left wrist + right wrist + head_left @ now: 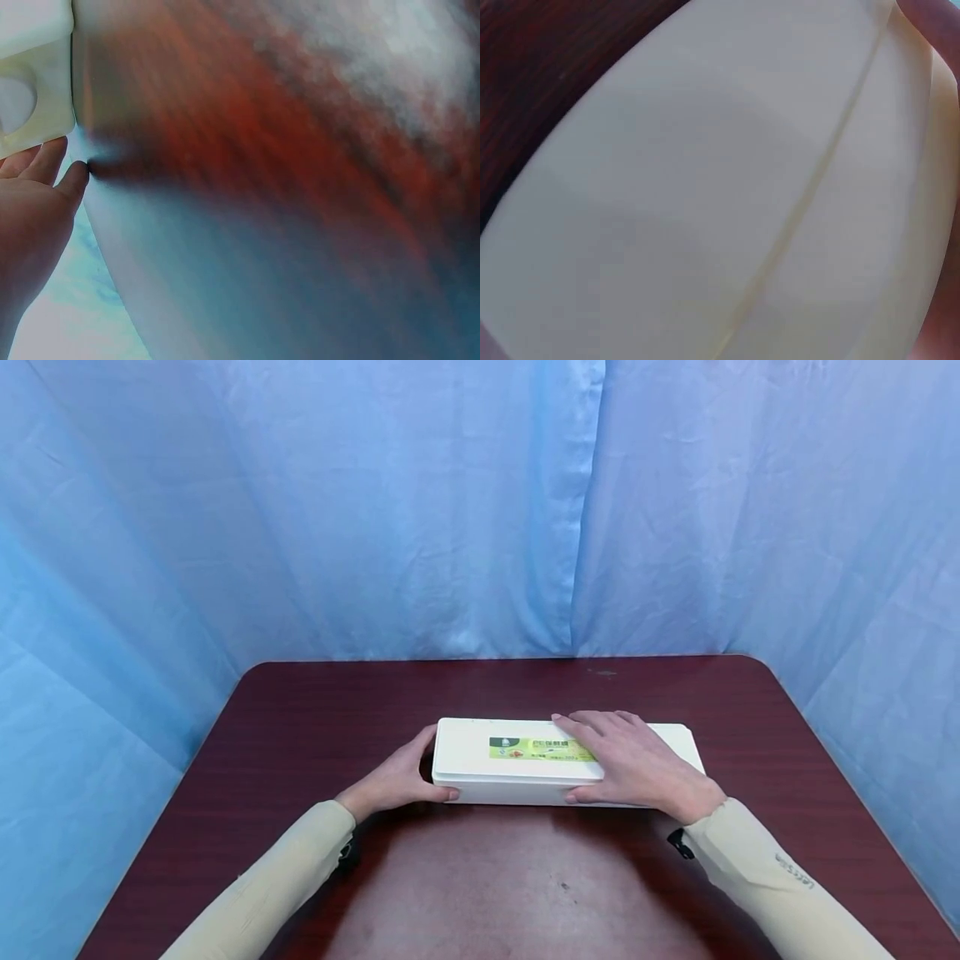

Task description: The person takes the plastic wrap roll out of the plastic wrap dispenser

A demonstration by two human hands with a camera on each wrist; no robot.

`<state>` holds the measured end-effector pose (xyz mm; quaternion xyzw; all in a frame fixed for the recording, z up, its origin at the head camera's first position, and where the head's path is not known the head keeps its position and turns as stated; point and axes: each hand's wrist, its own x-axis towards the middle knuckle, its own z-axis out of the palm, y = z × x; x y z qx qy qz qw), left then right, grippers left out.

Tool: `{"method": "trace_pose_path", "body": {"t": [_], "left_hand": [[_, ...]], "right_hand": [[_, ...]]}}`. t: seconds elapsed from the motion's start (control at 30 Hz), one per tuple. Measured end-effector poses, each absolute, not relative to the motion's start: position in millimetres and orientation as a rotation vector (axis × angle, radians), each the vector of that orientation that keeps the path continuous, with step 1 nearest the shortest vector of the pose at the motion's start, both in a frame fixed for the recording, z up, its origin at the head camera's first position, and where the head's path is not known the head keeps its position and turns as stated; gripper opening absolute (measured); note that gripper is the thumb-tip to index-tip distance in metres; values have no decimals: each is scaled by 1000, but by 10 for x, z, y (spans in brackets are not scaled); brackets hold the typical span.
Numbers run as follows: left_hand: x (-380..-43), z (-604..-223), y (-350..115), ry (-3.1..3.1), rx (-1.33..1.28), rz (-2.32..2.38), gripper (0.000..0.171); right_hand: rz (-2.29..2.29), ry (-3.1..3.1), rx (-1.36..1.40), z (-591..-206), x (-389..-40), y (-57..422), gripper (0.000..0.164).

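A long white cling film box (pixel 462 750) with a green and yellow label (pixel 528 748) lies crosswise on the dark red table. Its left end is gripped by my left hand (pixel 393 781), with the thumb on the front face and the fingers partly hidden behind the end. My right hand (pixel 633 764) holds the box right of the middle, fingers over the top and thumb against the front, covering part of the label. The left wrist view shows the box end (pixel 49 94) with a round inset. In the right wrist view the white box side (pixel 667 165) fills most of the picture, with a lengthwise seam.
The dark red table (pixel 315 718) has rounded far corners and a glossy reflection near its front. Light blue curtains (pixel 412 510) hang behind it and along both sides.
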<state>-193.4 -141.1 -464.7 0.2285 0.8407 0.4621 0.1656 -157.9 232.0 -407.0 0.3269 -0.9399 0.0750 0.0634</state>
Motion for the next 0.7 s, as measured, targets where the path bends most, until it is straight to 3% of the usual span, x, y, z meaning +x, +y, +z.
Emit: {"method": "trace_pose_path", "body": {"t": [0.7], "left_hand": [[-1929, -4632, -1419, 2407, 676, 1302, 112]], "right_hand": [[236, -2817, 1019, -4060, -1644, 2464, 94]]}}
